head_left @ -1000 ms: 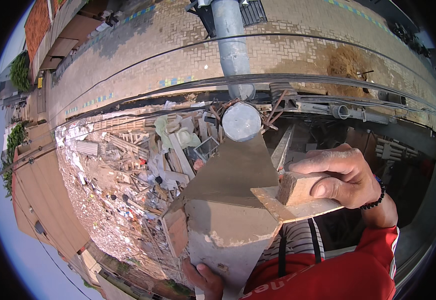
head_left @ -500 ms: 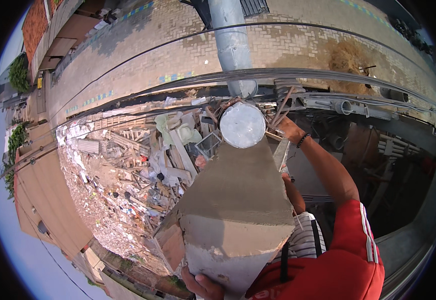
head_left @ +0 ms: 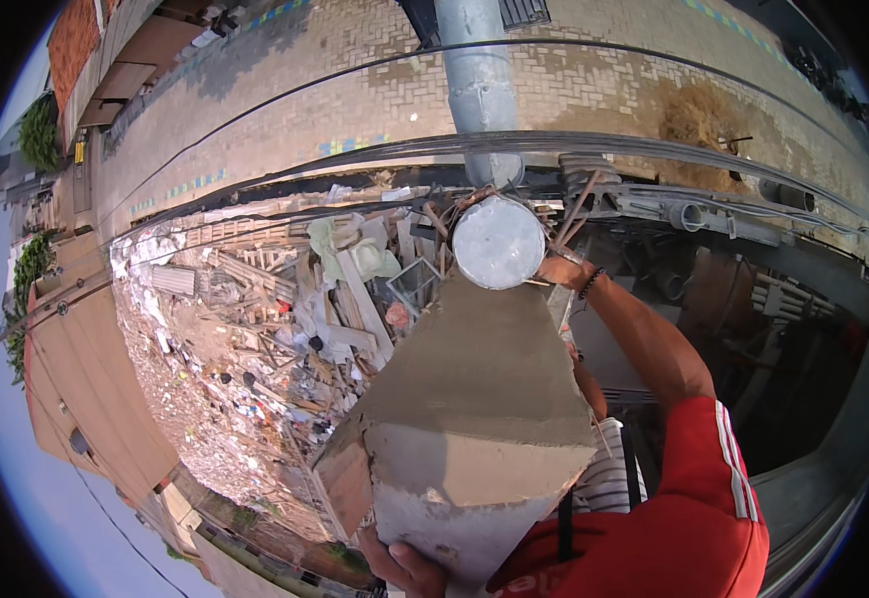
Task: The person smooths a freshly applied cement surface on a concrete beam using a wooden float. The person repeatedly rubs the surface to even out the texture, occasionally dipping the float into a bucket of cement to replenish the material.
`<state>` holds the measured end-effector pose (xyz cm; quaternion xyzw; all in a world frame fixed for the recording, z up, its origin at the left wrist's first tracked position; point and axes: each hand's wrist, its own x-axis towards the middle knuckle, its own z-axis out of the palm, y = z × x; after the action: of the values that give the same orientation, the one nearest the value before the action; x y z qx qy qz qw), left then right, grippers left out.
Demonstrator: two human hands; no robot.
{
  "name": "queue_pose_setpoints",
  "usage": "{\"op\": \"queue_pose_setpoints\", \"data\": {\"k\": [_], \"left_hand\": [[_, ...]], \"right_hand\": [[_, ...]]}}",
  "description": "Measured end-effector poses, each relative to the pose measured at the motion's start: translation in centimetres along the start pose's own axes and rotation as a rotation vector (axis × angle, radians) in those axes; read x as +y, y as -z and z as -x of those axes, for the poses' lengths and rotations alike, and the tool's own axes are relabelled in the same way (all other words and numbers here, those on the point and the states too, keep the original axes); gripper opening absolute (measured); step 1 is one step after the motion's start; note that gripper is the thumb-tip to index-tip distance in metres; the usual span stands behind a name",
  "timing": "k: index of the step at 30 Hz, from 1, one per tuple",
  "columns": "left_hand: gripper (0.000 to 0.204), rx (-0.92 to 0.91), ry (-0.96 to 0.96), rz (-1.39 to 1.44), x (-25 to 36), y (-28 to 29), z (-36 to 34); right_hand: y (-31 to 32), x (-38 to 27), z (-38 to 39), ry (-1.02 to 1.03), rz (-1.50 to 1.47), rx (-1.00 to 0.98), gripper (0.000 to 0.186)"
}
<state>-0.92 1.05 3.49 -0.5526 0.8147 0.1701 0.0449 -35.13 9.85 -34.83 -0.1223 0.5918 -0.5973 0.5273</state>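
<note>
A wedge of concrete (head_left: 469, 369) runs up to a round grey capped top (head_left: 497, 239), with fresh smooth mortar on its upper part. My left hand (head_left: 405, 563) curls around its lower left edge. My right hand (head_left: 562, 269) reaches forward beside the cap's right side, fingers closed; what they hold is partly hidden and I cannot make it out. A bare limb, partly hidden, shows below it behind the concrete's right edge.
A large grey pipe (head_left: 476, 90) rises beyond the cap, crossed by bundled cables (head_left: 654, 149). Below lie a heap of timber and rubble (head_left: 255, 319), a paved street (head_left: 275, 120), and a shadowed area with pipes (head_left: 793, 299) at right.
My right hand has moved forward from the concrete's right edge to beside the cap; the wooden float it held is out of clear view. My left hand stays on the lower edge.
</note>
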Motion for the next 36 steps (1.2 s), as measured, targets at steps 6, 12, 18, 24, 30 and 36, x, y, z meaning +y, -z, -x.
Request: {"op": "queue_pose_setpoints", "data": {"k": [6, 12, 18, 24, 30, 36], "left_hand": [[0.076, 0.028, 0.054, 0.191, -0.9, -1.1, 0.0], [0.080, 0.034, 0.015, 0.244, -1.0, -1.4, -0.7], [0.058, 0.073, -0.079, 0.181, 0.0, -1.4, -1.4], [0.058, 0.056, -0.070, 0.138, -0.3, -1.3, -1.2], [0.070, 0.059, -0.040, 0.116, -1.3, -1.5, -0.8], [0.073, 0.033, 0.144, 0.379, -2.5, -1.8, 0.3]], "right_hand": [[-2.0, -10.8, 4.1, -0.206, 0.092, -0.041, 0.036], [-3.5, -13.8, 7.7, -0.095, -0.056, -0.153, 0.030], [-5.3, -24.9, 14.4, 0.057, 0.115, -0.218, 0.034], [-3.2, -29.0, 18.4, 0.320, 0.145, -0.073, 0.033], [-0.5, -15.5, 10.7, -0.146, 0.114, 0.121, 0.031], [2.8, -0.1, 0.9, -0.133, 0.363, 0.231, 0.035]]}}
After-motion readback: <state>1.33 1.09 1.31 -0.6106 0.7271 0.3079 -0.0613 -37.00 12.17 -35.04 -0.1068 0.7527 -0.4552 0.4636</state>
